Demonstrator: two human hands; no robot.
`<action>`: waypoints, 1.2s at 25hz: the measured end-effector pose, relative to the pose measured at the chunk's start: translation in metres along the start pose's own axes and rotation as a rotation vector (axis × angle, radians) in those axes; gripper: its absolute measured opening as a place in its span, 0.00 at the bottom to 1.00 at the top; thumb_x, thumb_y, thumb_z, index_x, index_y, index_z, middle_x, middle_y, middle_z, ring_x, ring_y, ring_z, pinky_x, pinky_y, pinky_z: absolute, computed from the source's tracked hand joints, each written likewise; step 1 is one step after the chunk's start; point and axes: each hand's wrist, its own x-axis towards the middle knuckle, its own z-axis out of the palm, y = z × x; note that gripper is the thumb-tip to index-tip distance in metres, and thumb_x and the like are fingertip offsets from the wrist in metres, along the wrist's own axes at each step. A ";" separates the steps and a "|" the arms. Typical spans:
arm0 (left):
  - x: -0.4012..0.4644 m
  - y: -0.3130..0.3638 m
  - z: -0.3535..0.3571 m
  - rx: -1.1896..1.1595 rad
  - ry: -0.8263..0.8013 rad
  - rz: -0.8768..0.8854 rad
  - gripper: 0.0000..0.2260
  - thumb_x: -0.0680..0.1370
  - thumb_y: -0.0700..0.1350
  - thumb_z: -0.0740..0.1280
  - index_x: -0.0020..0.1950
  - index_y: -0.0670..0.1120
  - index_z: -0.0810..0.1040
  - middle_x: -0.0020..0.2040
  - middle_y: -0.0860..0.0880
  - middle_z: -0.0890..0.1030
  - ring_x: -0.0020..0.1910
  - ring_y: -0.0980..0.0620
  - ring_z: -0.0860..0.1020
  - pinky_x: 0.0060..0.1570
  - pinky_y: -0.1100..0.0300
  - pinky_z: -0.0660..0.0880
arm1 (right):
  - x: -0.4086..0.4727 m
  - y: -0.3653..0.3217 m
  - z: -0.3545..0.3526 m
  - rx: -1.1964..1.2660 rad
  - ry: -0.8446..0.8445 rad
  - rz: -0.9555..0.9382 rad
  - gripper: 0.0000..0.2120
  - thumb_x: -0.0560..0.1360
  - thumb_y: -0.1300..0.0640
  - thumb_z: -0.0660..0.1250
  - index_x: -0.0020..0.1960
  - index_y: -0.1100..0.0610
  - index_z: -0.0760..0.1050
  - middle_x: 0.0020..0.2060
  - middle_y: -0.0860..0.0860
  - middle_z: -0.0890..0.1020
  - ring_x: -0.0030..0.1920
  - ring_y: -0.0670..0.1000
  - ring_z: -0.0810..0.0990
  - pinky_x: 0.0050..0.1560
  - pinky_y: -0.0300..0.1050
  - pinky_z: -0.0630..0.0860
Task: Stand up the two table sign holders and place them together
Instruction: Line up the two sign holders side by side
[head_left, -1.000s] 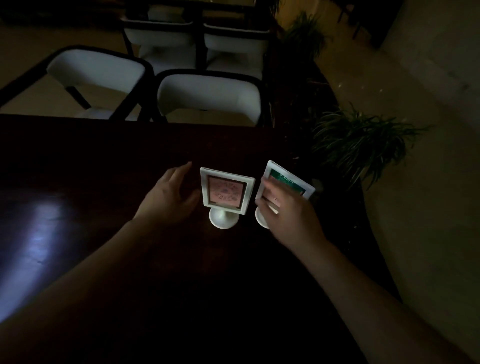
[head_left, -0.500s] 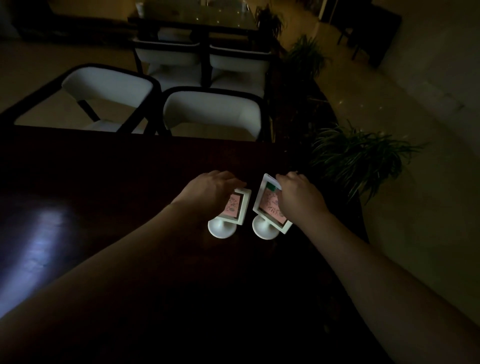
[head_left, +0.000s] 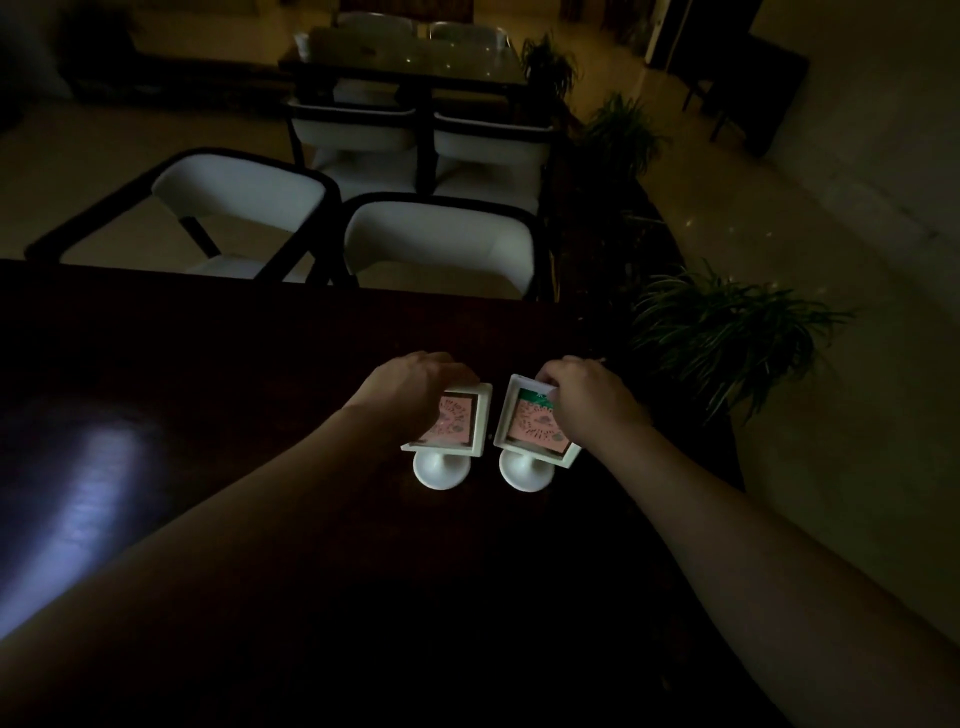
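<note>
Standing side by side on the dark desk are two white sign holders, each on a round foot. The left hand is curling its grip over the top and left edge of the left sign holder, fingers folded down behind the frame and out of view. The right hand is closing its grip on the top right corner of the right sign holder, covering part of its green band and pink card. Both frames are sitting directly under the hands, their round feet toward the person. The two frames are just beside each other with a narrow gap between; the right one is turning slightly askew.

Beyond the grips, past the desk's far edge, two white chairs are standing, with another table further back. Right of the right hand, a leafy plant is spreading beside the desk's corner. Nothing is lying between the two holders.
</note>
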 end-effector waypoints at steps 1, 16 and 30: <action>-0.002 -0.003 -0.001 0.004 0.004 -0.011 0.27 0.74 0.32 0.65 0.69 0.55 0.74 0.63 0.51 0.78 0.59 0.47 0.77 0.47 0.53 0.77 | 0.001 -0.004 0.001 0.003 -0.003 -0.008 0.12 0.76 0.63 0.67 0.57 0.53 0.79 0.52 0.52 0.78 0.52 0.55 0.78 0.41 0.48 0.71; -0.016 -0.023 -0.005 -0.003 0.037 -0.008 0.27 0.75 0.33 0.66 0.69 0.57 0.75 0.61 0.51 0.79 0.57 0.48 0.78 0.48 0.51 0.79 | 0.013 -0.037 0.012 -0.024 -0.025 -0.143 0.11 0.75 0.63 0.68 0.54 0.51 0.81 0.50 0.50 0.79 0.53 0.53 0.75 0.43 0.47 0.70; -0.016 -0.020 -0.006 -0.020 0.016 -0.057 0.26 0.76 0.33 0.65 0.69 0.56 0.75 0.63 0.51 0.78 0.60 0.49 0.77 0.47 0.58 0.74 | 0.010 -0.035 0.012 -0.010 -0.001 -0.141 0.12 0.76 0.63 0.66 0.56 0.53 0.81 0.50 0.53 0.79 0.52 0.55 0.75 0.45 0.49 0.73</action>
